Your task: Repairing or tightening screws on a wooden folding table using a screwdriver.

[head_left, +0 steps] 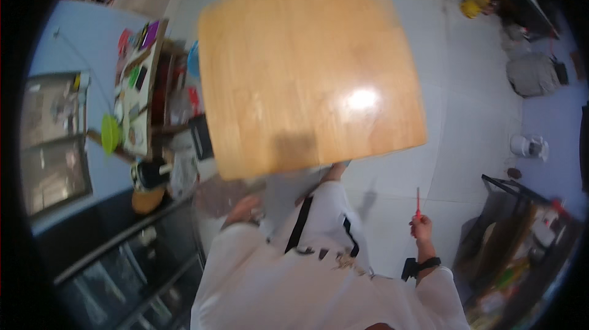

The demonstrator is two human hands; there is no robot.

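Observation:
My right hand (421, 227) is out to the right, well apart from the table. Its fingers are closed round the red handle of a slim screwdriver (418, 202), whose shaft points away from me. Low on the left, my left hand (245, 208) hangs near the close edge of a wooden tabletop (307, 66), not touching it as far as I can see. Motion smears its fingers. The light-brown top has rounded sides, a bright glare spot and a dark shadow along its near part.
A cluttered side table (140, 109) stands at the left, with a green bowl (110, 133) by it. Below it runs a dark glass-fronted cabinet (116, 262). Pale floor tiles (466, 103) stretch right toward a grey covered bundle (532, 75) and a white appliance (529, 146). A loaded shelf (521, 250) is near right.

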